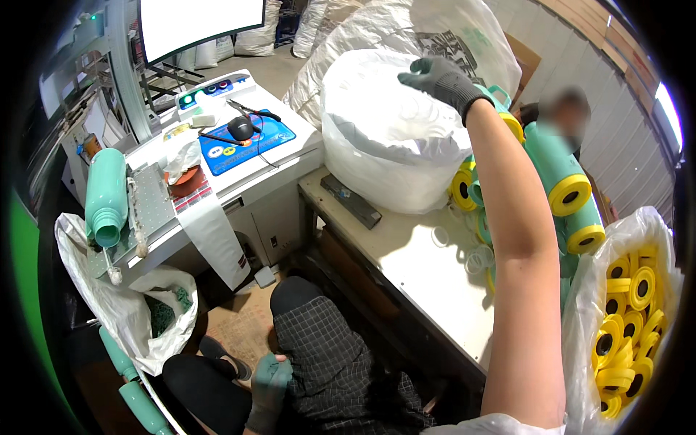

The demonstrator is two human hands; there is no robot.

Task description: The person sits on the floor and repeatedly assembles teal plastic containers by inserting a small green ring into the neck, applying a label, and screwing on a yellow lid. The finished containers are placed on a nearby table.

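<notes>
My right hand [438,78], in a dark grey glove, is stretched out over the rim of a round container lined with a white plastic bag [391,174]. Its fingers are bent and apart from the thumb, with nothing visible in them. Low by my lap, my left hand [268,388] is gloved too. It is smeared and tinged green, so its fingers do not show clearly. Right of the bag, partly behind my right forearm, teal bottles [545,156] with yellow ends are heaped. Clear rings [478,259] lie on the white table [435,290] beside them.
A teal bottle [106,192] lies on the machine at left, above a white sack [123,319]. A blue mat [250,141] holds a black mouse [241,128] and pliers. At right, a bag [580,348] holds yellow caps [642,288]. Another person [565,116] is behind the bottles.
</notes>
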